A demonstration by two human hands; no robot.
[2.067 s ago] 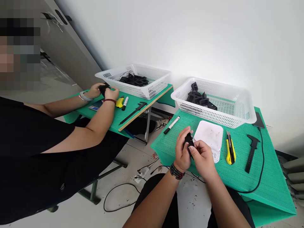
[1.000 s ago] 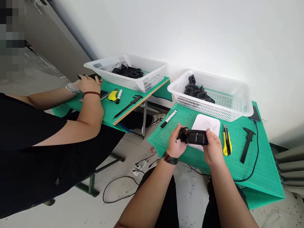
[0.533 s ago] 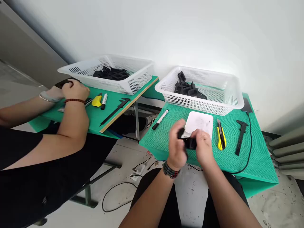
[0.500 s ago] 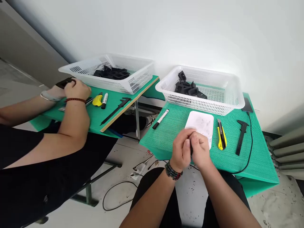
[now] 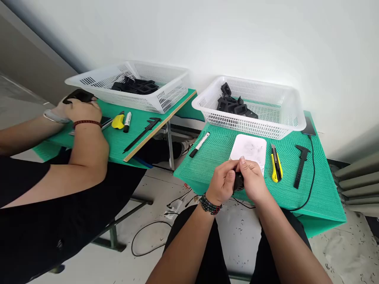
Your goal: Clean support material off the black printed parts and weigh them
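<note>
Both my left hand (image 5: 223, 181) and my right hand (image 5: 251, 177) are closed around a small black plastic part (image 5: 238, 182), which shows between the palms; the fingers cover most of it, so its full shape is hidden. They are over the front edge of the green-covered table (image 5: 204, 169), just before a white scale-like tray (image 5: 250, 148) with dark bits on it. To the right of the tray lies a yellow utility knife (image 5: 276, 163) with its blade out, then a black caliper (image 5: 302, 165). A marker (image 5: 199, 144) lies to the left.
Behind the tray, a white plastic basket (image 5: 245, 121) holds several black parts (image 5: 232, 104). A phone-like device (image 5: 308, 126) with a cable sits at the right. On the left, a co-worker's hands (image 5: 83, 110) hold a black part at another table with a second basket (image 5: 160, 100).
My hands have parted slightly and more of the black part shows between them. The view has shifted a little. The co-worker's hands have moved slightly left.
</note>
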